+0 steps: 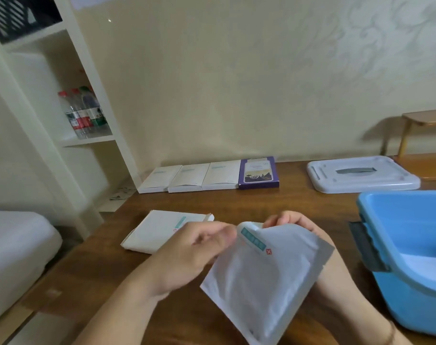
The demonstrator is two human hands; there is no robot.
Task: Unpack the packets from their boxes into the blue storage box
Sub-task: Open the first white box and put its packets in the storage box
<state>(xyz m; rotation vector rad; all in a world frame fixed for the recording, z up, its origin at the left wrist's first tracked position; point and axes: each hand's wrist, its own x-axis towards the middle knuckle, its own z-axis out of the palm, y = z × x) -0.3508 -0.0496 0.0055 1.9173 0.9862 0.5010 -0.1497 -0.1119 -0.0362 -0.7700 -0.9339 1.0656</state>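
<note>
A white packet (266, 277) with a teal label is held up over the wooden table (299, 202). My right hand (290, 221) grips its top edge from behind. My left hand (199, 247) pinches its top left corner. Behind my left hand lies an opened white box (157, 230), its end flap loose. The blue storage box (411, 260) stands at the right, open, with a white packet (425, 262) lying inside. Along the wall sit three white boxes (189, 178) and one purple box (258, 172).
The white lid (361, 174) of the storage box lies at the back right of the table. A white shelf unit (70, 100) with water bottles (83, 113) stands at the left. A wooden bench (425, 123) is at the far right.
</note>
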